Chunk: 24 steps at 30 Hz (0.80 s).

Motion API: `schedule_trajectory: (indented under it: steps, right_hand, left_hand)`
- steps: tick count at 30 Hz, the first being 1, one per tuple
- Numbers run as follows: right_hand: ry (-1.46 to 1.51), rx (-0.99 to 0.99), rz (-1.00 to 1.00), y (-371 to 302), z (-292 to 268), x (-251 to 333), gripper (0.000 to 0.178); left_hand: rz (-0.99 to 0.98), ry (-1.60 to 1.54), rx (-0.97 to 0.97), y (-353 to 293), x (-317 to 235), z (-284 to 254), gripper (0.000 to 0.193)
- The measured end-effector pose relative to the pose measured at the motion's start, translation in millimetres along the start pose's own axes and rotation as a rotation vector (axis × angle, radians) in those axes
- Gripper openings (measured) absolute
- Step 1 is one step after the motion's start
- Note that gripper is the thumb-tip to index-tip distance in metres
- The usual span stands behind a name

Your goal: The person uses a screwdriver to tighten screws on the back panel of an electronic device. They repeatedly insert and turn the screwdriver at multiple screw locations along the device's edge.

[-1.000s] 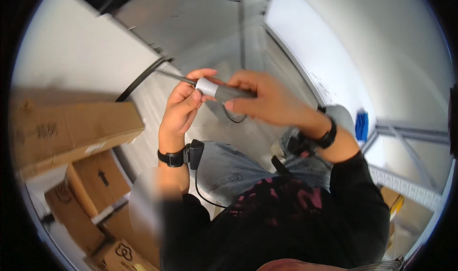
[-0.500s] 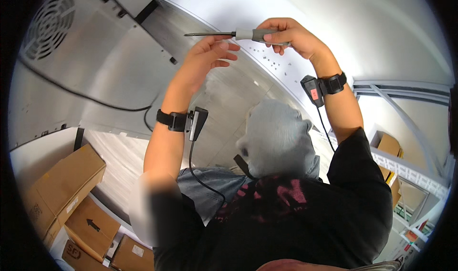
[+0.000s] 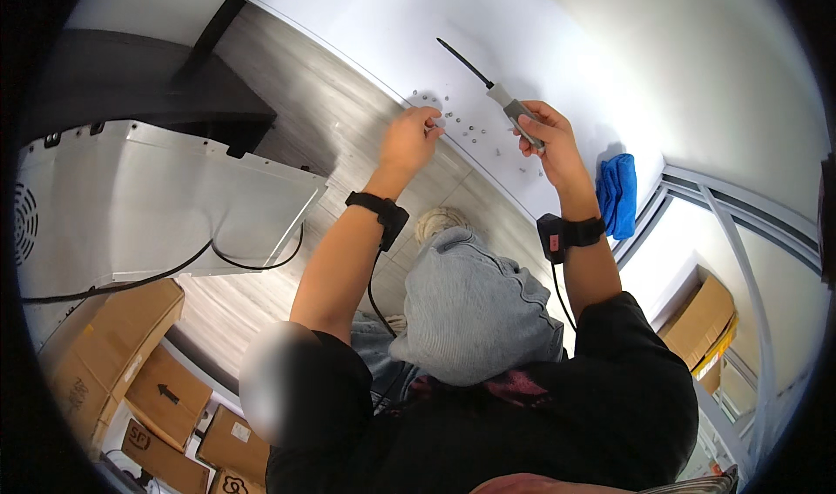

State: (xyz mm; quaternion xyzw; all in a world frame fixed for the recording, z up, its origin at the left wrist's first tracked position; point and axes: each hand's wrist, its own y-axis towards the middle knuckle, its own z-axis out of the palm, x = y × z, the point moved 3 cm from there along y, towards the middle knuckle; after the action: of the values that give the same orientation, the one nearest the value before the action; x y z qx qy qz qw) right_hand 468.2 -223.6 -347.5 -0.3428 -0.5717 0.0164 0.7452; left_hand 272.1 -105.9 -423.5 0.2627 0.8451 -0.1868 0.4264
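The room is floored in pale grey wood-look boards point(image 3: 283, 63), and along the far side a long white bench point(image 3: 366, 15) is set beside a pale wall point(image 3: 697, 85). At the left, a large grey metal casing point(image 3: 165, 202) is seen with a round vent, cut off by the dark rim of the view; a black cable point(image 3: 165, 275) is trailed across its front. Behind it a dark black piece point(image 3: 131, 80) is blurred and hard to make out.

Cardboard boxes point(image 3: 168, 396) are crowded at the lower left, and another carton point(image 3: 699, 320) is seen at the right, beyond a metal frame point(image 3: 740, 233); what is inside them cannot be seen. A folded blue cloth point(image 3: 616, 196) is laid near the bench's right end.

A grey-handled screwdriver point(image 3: 499, 94) is gripped by its handle in the right hand point(image 3: 547, 137) over the bench, its shaft pointed away from the body. The left hand point(image 3: 409, 140) is held at the bench's near edge, fingers narrowed together; whether something small is pinched there cannot be told. Small screws point(image 3: 458, 120) are scattered between the hands.
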Motion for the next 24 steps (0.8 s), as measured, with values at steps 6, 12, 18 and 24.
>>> schedule_trajectory:
  steps: [6, 12, 18, 24]
  right_hand:
    - [0.012, -0.038, -0.016, 6.8, -13.0, -11.6, 0.028]
    - [0.013, -0.111, -0.048, 4.4, -24.1, -9.2, 0.027]
    - [-0.022, -0.114, -0.02, 3.8, -24.6, -13.3, 0.025]
    - [-0.234, 0.174, -0.085, 5.2, 11.6, -1.0, 0.027]
  left_hand:
    - [0.043, 0.05, -0.121, 8.6, -3.8, 18.6, 0.02]
    - [0.06, 0.057, -0.216, 14.3, 2.3, 27.6, 0.009]
    - [0.013, -0.008, -0.181, 15.1, 4.0, 18.1, 0.008]
    - [-0.658, -1.411, -0.282, -2.2, 15.6, -38.6, 0.019]
